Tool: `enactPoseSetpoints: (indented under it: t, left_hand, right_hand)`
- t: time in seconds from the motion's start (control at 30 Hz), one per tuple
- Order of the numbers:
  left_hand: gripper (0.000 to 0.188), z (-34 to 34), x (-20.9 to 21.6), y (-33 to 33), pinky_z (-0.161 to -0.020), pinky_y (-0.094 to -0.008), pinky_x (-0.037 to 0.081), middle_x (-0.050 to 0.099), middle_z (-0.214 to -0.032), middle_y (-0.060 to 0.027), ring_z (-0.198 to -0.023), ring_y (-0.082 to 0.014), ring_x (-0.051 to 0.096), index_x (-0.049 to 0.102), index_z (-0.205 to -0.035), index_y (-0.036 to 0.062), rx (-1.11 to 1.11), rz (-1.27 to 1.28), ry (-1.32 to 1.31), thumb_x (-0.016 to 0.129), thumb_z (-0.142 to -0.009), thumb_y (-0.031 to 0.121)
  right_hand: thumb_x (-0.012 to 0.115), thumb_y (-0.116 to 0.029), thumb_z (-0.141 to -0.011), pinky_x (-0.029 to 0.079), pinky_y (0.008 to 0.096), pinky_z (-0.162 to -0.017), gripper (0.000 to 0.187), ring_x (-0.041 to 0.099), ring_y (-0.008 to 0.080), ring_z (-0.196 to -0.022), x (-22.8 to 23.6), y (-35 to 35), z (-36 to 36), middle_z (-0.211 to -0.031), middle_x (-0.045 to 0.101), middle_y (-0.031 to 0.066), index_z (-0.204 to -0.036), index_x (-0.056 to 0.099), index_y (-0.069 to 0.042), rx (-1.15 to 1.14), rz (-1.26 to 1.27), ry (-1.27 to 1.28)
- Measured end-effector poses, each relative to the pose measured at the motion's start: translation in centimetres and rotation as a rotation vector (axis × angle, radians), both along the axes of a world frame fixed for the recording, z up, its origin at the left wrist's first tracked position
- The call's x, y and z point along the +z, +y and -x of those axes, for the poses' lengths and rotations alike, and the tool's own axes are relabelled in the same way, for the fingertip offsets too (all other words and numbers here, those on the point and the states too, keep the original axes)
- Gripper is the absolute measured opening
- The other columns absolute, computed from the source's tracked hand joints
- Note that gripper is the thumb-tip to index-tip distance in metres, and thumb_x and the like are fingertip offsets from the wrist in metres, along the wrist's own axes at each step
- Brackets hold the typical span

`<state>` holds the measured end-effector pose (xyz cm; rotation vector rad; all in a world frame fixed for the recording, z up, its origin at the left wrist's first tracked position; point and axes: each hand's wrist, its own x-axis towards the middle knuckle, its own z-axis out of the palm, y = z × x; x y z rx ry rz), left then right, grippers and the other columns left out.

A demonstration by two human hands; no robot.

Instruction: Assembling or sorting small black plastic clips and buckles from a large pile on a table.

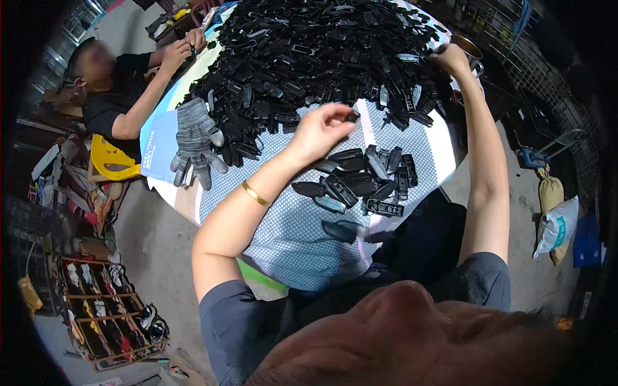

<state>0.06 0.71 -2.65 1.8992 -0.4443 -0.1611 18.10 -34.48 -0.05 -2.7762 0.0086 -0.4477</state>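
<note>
My left hand (320, 134) is over the cloth-covered table, thumb and fingers pinched on a small black plastic piece (353, 116). Just below it lies a loose group of black plastic parts (360, 182), some with grey faces. A dark, blurred part (344, 230) shows closer to me, over the cloth (283, 238). My right hand (452, 60) is stretched to the table's far right side, beside a metal pot (467, 46). Its fingers are curled closed, and whatever is in them is hidden. A large heap of similar black parts (309, 61) spreads between and beyond my hands.
A grey knitted glove (196, 138) lies left of the heap. Another person's hands (183, 51) work at the table's left edge. Near that person is a yellow plastic chair (106, 157). Sacks (557, 219) stand on the floor at right; a rack (106, 309) is at lower left.
</note>
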Motion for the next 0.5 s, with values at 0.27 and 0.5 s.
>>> enactPoseSetpoints:
  t: [0.27,0.5]
  left_hand:
    - [0.029,-0.6,0.3,0.1,-0.063,-0.0214,0.051,0.061,-0.089,-0.0067,-0.072,-0.0112,0.06,0.05,-0.108,-0.0004,0.044,0.64,0.328,0.061,-0.082,0.006]
    - [0.034,-0.4,0.3,0.0,-0.057,-0.0186,0.046,0.061,-0.086,-0.0047,-0.07,-0.0095,0.057,0.049,-0.104,-0.0001,0.117,0.65,0.076,0.068,-0.075,0.005]
  right_hand:
    - [0.053,-0.008,-0.085,0.05,0.0219,-0.068,0.019,0.063,0.0137,-0.079,2.9,13.1,12.0,-0.096,0.063,0.0081,-0.1,0.059,0.001,0.631,-0.953,-0.009]
    - [0.055,0.001,-0.082,0.048,0.0267,-0.083,0.024,0.059,0.0141,-0.093,0.7,18.2,17.4,-0.103,0.061,0.0102,-0.105,0.056,0.004,0.744,-0.875,0.015]
